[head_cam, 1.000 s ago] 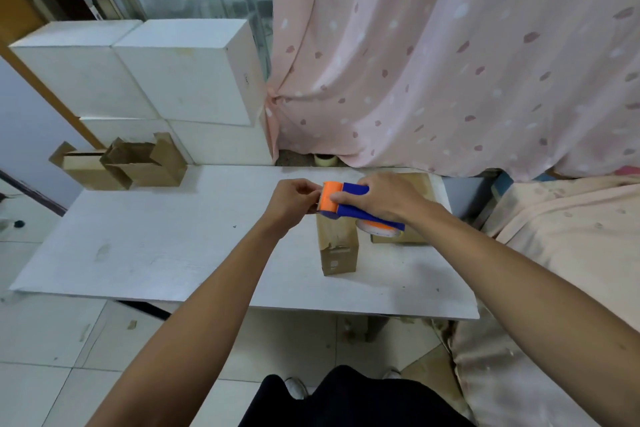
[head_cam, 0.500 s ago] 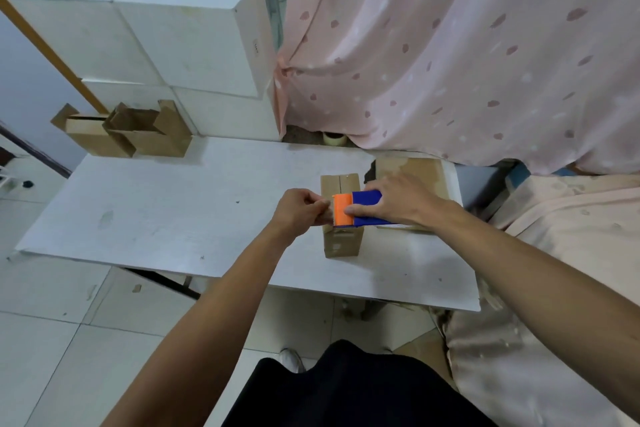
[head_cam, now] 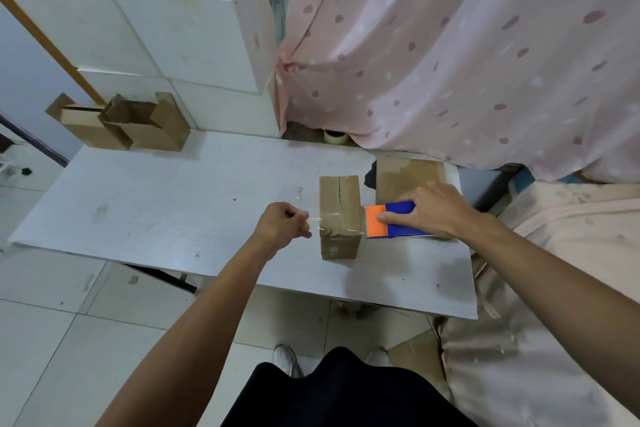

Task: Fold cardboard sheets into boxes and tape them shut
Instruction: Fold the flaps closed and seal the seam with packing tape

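A small brown cardboard box (head_cam: 339, 204) stands on the white table (head_cam: 173, 204), its top flaps closed with a seam down the middle. A strip of clear tape (head_cam: 341, 224) stretches across the box's near end. My left hand (head_cam: 282, 225) pinches the free end of that tape just left of the box. My right hand (head_cam: 433, 210) grips an orange and blue tape dispenser (head_cam: 389, 220) just right of the box. Flat brown cardboard sheets (head_cam: 410, 175) lie behind my right hand.
Two open-topped brown boxes (head_cam: 124, 125) sit at the table's far left, next to stacked white boxes (head_cam: 166, 21). A tape roll (head_cam: 335, 136) lies under the pink curtain (head_cam: 467, 45). A fabric-covered seat (head_cam: 554, 288) borders the table's right side; tiled floor lies below.
Both hands have pulled apart: the left hand moved left with the tape end, the dispenser moved right off the box. Tape now spans the box's near end.
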